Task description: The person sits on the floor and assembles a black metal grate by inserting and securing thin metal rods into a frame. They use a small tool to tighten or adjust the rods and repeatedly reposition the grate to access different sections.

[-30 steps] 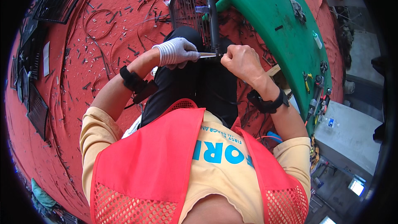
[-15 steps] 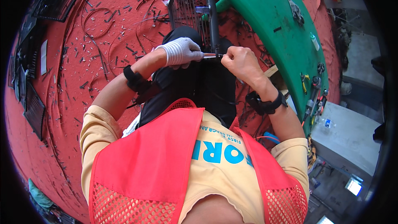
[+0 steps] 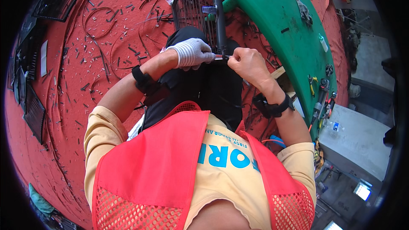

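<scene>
Clock reference: centre between the hands; 12 o'clock pointed away from the wearer.
Left hand (image 3: pixel 192 54): gloved, at 9 o'clock; gripped a slim metal tool (image 3: pixel 219 57) pointing to 3 o'clock; tool type could not be determined.
Right hand (image 3: pixel 249 64): bare, at 3 o'clock; clenched near the tool tip; whether it pinched anything could not be determined.
Dark bar (image 3: pixel 220 21): extended toward 12 o'clock; near end lay between the hands; contact with the tool was unclear.
Wire grille (image 3: pixel 194 8): stood at 11 o'clock, beside the bar.
Step in hand: appeared to be close two-handed work at the bar end.
Next-move requirement: judged to be a steady tool, fingers clear of its tip.
White bottle (image 3: pixel 323 42): lay at 3 o'clock on the green counter (image 3: pixel 272 17); contents were not visible.
Clear bottle (image 3: pixel 335 126): was at 4 o'clock; contents could not be determined.
</scene>
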The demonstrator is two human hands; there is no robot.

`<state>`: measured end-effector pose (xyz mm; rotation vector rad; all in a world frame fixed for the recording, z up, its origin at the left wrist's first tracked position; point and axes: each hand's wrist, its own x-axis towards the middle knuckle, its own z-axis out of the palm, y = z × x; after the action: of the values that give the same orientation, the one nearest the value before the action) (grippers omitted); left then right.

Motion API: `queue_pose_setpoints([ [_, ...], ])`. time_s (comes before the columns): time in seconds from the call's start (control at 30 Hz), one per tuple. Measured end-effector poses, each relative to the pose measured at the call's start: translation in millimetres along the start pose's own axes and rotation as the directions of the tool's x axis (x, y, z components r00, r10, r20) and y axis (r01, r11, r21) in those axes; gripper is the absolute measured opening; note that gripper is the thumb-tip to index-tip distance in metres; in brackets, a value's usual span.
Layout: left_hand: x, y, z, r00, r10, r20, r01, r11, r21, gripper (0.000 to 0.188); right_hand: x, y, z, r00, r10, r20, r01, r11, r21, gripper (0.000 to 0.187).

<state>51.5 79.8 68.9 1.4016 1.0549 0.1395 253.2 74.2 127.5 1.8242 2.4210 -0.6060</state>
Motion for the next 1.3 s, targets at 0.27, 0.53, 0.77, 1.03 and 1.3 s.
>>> queue_pose_setpoints([
  [0.27,-0.9,3.0,-2.6,0.999,-0.033,0.041,0.033,0.999,-0.002,0.030,16.2,-1.0,-3.0,0.986,-0.044,0.161,0.058,0.995,-0.083,0.024],
  [0.53,-19.0,-8.4,-19.7,0.999,-0.027,0.029,0.025,0.998,0.062,0.029,13.6,-4.9,-7.3,0.987,0.012,0.161,-0.001,0.997,-0.072,0.031],
  [0.77,-71.8,-46.2,-22.6,0.969,-0.122,-0.216,0.005,0.880,-0.475,0.031,5.6,10.8,-8.9,0.990,0.073,0.118,-0.105,0.951,0.289,0.030],
  [1.03,-29.2,-10.5,34.0,0.929,-0.105,-0.354,-0.185,0.698,-0.692,0.022,13.7,18.3,-5.8,0.980,-0.045,0.195,-0.018,0.950,0.311,0.023],
  [1.3,13.3,-14.0,51.6,0.860,0.046,-0.508,-0.330,0.809,-0.486,0.022,8.4,11.3,-3.4,0.998,-0.061,-0.007,0.061,0.989,0.134,0.025],
])
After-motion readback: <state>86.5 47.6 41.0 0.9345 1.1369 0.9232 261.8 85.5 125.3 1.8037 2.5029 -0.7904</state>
